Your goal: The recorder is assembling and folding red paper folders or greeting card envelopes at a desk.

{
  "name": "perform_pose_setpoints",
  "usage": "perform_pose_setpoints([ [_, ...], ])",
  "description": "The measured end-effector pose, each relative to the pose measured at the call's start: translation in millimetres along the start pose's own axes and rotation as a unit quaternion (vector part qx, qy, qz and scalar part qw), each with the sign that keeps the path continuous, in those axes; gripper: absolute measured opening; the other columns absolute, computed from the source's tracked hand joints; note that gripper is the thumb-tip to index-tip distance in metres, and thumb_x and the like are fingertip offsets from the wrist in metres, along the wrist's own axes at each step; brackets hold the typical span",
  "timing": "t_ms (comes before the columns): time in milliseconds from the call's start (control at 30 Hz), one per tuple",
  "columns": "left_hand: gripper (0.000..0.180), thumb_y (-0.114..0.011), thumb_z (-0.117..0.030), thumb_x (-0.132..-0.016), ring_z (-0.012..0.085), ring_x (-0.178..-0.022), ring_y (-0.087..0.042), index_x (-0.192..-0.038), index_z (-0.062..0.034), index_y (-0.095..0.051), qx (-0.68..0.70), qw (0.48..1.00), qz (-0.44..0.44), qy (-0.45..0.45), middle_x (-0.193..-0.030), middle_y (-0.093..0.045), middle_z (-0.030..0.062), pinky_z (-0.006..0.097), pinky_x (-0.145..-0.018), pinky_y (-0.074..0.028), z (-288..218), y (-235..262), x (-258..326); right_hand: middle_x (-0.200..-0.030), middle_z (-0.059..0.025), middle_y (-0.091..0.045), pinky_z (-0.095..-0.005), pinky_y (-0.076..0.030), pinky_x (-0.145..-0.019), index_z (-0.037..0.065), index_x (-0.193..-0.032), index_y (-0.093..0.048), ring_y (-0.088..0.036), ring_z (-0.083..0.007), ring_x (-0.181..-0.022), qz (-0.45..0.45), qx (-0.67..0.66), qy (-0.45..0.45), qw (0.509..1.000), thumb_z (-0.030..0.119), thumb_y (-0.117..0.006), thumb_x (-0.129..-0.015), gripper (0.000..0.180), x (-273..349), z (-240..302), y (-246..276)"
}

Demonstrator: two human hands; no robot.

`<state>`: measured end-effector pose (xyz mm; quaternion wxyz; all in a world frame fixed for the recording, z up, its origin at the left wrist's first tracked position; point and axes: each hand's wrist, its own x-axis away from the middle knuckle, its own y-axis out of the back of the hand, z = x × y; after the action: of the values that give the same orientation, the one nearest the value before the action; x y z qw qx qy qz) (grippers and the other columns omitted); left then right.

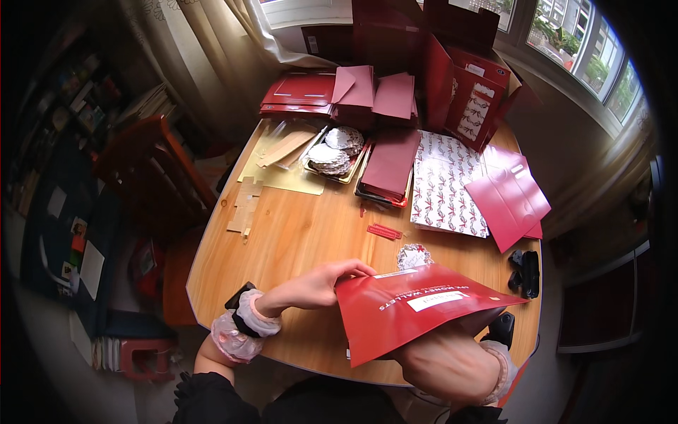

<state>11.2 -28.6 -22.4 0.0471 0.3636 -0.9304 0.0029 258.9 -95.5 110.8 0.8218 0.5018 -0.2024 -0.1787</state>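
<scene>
From the head view: you have the red card envelope (417, 311) up off the tabletop (304, 233), held at a tilt just in front of your chest, well on the near side of the patterned paper sheet (445, 187). Your left hand (318, 286) is pinching its upper left corner, thumb and fingers closed on the edge, so that grip is clenched on the card. Your right hand (448, 364) sits under the lower right part, mostly hidden behind the red panel; it seems to support the envelope from below, but I cannot tell whether those fingers are closed or spread.

Now, handling. This looks like thin glossy card: light, fairly stiff across the flat, but quick to crease if you squeeze mid-panel. The sheen suggests it could slip between dry fingers. My read is that the corners and folded edges are the safest places to hold, just as your left hand does now.

Just past the envelope's top edge, toward the patterned sheet, lies a small lacy paper doily (413, 256), and a little red label strip (384, 231) sits beyond that. Right of the patterned sheet rests a flat red gift bag (510, 199); left of it, a stack of maroon envelopes (390, 164) in a tray.
</scene>
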Motion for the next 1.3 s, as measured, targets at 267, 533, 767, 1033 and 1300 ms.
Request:
perform_pose_setpoints([
  [267,0.047,-0.069,-0.005,-0.088,0.0121,-0.117,-0.052,-0.131,0.0006,-0.050,0.000,1.000,-0.007,-0.001,-0.124,-0.057,0.0078,0.028,-0.103,-0.041,-2,1,0,-0.105,-0.0167,-0.063,-0.0414,-0.049,-0.082,0.003,-0.117,-0.060,-0.062,-0.0334,-0.096,-0.038,0.016,0.029,0.999,-0.002,-0.056,-0.076,0.042,3,-8,-1],
  [533,0.048,-0.071,-0.008,-0.087,0.0123,-0.117,-0.052,-0.131,-0.0001,-0.050,-0.012,1.000,0.009,0.002,-0.123,-0.057,0.0075,0.029,-0.102,-0.042,1,1,-2,-0.106,-0.0165,-0.063,-0.0415,-0.049,-0.082,0.004,-0.119,-0.059,-0.062,-0.0339,-0.097,-0.086,0.029,0.037,0.995,-0.001,-0.057,-0.077,0.042,3,-10,-2],
  [767,0.047,-0.070,-0.006,-0.087,0.0127,-0.116,-0.054,-0.130,0.0003,-0.051,0.007,1.000,-0.001,0.006,-0.122,-0.059,0.0083,0.029,-0.102,-0.043,-3,-1,0,-0.107,-0.0163,-0.063,-0.0417,-0.049,-0.083,0.005,-0.121,-0.059,-0.062,-0.0343,-0.097,-0.127,0.035,0.046,0.990,0.000,-0.057,-0.078,0.043,14,-21,1],
  [1033,0.028,-0.071,-0.004,-0.087,0.0111,-0.099,-0.064,-0.114,-0.0010,-0.064,-0.016,0.988,-0.142,-0.051,-0.103,-0.069,0.0065,0.026,-0.088,-0.051,-15,15,5,-0.113,-0.0163,-0.062,-0.0398,-0.051,-0.081,0.005,-0.124,-0.057,-0.063,-0.0333,-0.095,-0.187,-0.004,-0.026,0.982,0.002,-0.062,-0.086,0.039,6,-22,32],
  [1300,0.029,-0.053,-0.009,-0.100,0.0102,-0.114,-0.052,-0.128,-0.0024,-0.051,0.112,0.951,-0.205,-0.204,-0.122,-0.057,0.0014,0.029,-0.096,-0.043,2,11,4,-0.101,-0.0045,-0.068,-0.0271,-0.050,-0.081,-0.002,-0.115,-0.063,-0.061,-0.0114,-0.093,-0.377,-0.561,-0.153,0.721,0.004,-0.066,-0.090,0.026,-4,-45,43],
])
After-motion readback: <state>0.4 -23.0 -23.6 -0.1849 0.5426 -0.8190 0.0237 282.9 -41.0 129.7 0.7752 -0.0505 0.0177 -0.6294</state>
